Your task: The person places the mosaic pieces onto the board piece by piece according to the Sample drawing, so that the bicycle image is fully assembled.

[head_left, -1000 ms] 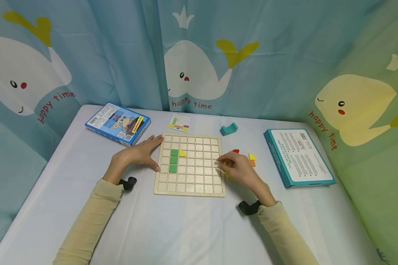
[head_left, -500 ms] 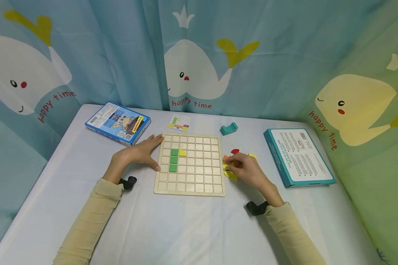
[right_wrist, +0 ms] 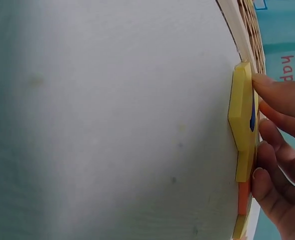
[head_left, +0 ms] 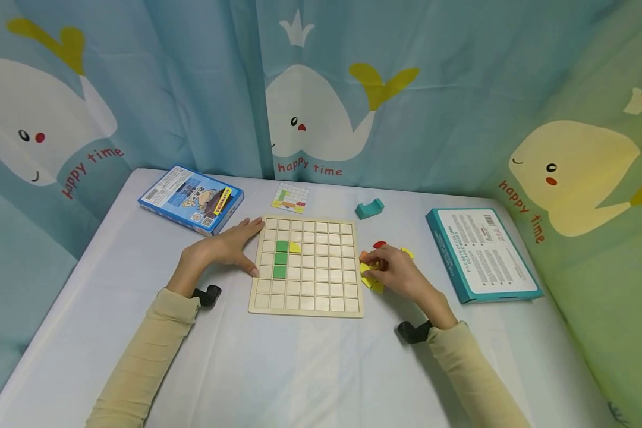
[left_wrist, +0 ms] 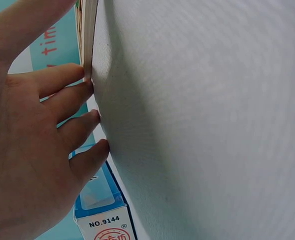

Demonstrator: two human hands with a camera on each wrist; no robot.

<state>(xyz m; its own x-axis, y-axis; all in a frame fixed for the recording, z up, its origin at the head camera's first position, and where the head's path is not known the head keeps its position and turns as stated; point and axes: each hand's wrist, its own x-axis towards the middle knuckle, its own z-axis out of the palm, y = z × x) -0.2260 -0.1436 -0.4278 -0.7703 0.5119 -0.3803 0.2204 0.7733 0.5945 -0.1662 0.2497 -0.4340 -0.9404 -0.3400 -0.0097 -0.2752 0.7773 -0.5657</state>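
Note:
A pale wooden grid board [head_left: 321, 297] lies in the middle of the table in the head view. Several green square tiles [head_left: 280, 259] stand in one column of it, with a yellow quarter-round tile [head_left: 295, 247] beside the top one. My left hand [head_left: 222, 246] is spread along the board's left edge, thumb and fingertips touching it. Beyond the right edge, my right hand [head_left: 398, 270] bends over a pile of yellow pieces [head_left: 371, 282], pinching a yellow one between thumb and finger. In the right wrist view, the fingertips press at the yellow pieces [right_wrist: 241, 107], partly hiding them.
Near the right hand lie a red piece [head_left: 379, 244], an orange piece [head_left: 363, 255] and another yellow piece [head_left: 408, 252]. Behind the board are a pattern card [head_left: 290, 197] and a teal curved block [head_left: 370, 208]. A blue box [head_left: 191, 200] sits back left, a teal-and-white box [head_left: 484, 254] right.
My right hand has drawn back from the board's right edge to the pile of pieces, baring the red piece. The left hand has stayed at the board's left edge.

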